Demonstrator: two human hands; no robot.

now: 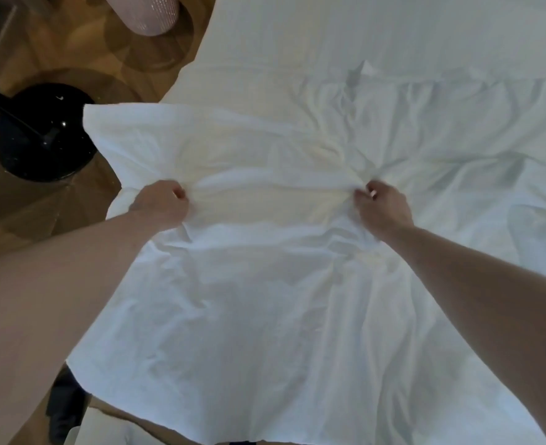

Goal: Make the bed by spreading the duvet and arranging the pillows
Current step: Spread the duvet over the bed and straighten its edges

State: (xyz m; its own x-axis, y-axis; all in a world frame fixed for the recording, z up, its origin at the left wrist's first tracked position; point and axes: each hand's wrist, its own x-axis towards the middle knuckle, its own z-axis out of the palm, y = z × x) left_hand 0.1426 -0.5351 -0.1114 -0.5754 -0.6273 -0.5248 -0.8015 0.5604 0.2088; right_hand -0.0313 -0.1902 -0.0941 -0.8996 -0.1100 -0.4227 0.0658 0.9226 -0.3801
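Left hand (161, 203) at 9 o'clock and right hand (382, 207) at 3 both bunch the duvet (265, 284) in fists, apparently to spread it

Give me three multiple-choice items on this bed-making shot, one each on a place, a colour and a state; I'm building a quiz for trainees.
1. Where is the round lamp base?
A. on the bed
B. on the wooden floor, left of the bed
C. on the duvet

2. What colour is the duvet?
A. white
B. blue
C. red

3. What are the two hands doing?
A. hanging open above the bed
B. each gripping a bunch of duvet fabric
C. holding a pillow

Answers:
1 B, the black round lamp base stands on the wooden floor left of the bed.
2 A, the duvet is white and creased.
3 B, the left hand and the right hand are curled, with folds radiating from each.
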